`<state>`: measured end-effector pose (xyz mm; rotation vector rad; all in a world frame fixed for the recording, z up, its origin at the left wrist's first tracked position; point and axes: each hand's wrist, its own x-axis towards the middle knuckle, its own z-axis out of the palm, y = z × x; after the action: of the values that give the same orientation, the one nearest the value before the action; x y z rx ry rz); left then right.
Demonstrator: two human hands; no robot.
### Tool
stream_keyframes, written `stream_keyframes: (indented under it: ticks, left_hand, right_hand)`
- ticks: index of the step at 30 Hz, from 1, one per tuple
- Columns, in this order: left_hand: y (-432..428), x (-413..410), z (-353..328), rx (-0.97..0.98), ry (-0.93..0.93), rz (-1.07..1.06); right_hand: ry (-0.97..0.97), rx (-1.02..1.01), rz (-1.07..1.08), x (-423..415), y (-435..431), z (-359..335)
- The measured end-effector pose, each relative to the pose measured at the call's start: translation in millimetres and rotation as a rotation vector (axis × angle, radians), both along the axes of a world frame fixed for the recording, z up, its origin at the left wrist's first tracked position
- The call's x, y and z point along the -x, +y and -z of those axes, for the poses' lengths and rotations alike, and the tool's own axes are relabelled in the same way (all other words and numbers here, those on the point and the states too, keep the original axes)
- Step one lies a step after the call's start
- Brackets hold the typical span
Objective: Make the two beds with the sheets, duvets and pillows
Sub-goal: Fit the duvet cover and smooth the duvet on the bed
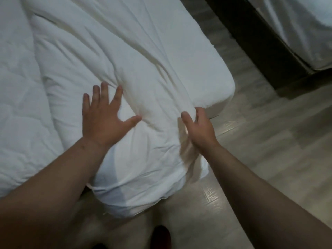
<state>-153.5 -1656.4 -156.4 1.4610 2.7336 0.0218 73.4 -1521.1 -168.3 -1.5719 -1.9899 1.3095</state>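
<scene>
A white duvet [136,56] lies rumpled along the bed, its near end hanging over the foot corner toward the floor. My left hand [104,115] rests flat on it with fingers spread wide. My right hand [199,124] lies against the duvet's right side near the mattress corner [221,97], fingers apart, gripping nothing that I can see. A quilted white mattress cover [16,105] shows bare on the left. The second bed [305,24], white with a dark base, stands at the top right.
Pale wood-look floor [269,141] runs between the two beds. The dark base [260,42] of the second bed edges that aisle. A dark shoe tip [159,234] shows at the bottom, under the hanging duvet end.
</scene>
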Motion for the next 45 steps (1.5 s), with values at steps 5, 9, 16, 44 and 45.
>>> stream_keyframes:
  ticks: [5, 9, 16, 44, 45]
  left_hand:
    - [3.5, -1.9, -4.7, -0.036, -0.058, 0.056]
    - [1.6, 20.9, -19.0, -0.146, 0.083, -0.054]
    - [13.5, 32.9, 19.2, -0.087, 0.015, -0.141]
    - [37.4, 57.2, 84.2, -0.171, 0.069, -0.167]
    - [37.7, 56.9, 82.8, -0.16, 0.068, -0.17]
  right_hand:
    - [-0.11, -0.159, 0.069, 21.6, 20.3, 6.6]
    - [-0.214, -0.016, 0.068, 22.9, 26.4, 27.1]
    - [-0.226, -0.688, -0.161, 74.3, 29.4, -17.8]
    - [-0.376, -0.49, -0.444, 162.4, 96.9, 57.5]
    - [-0.381, -0.477, -0.455, 162.6, 97.5, 57.3]
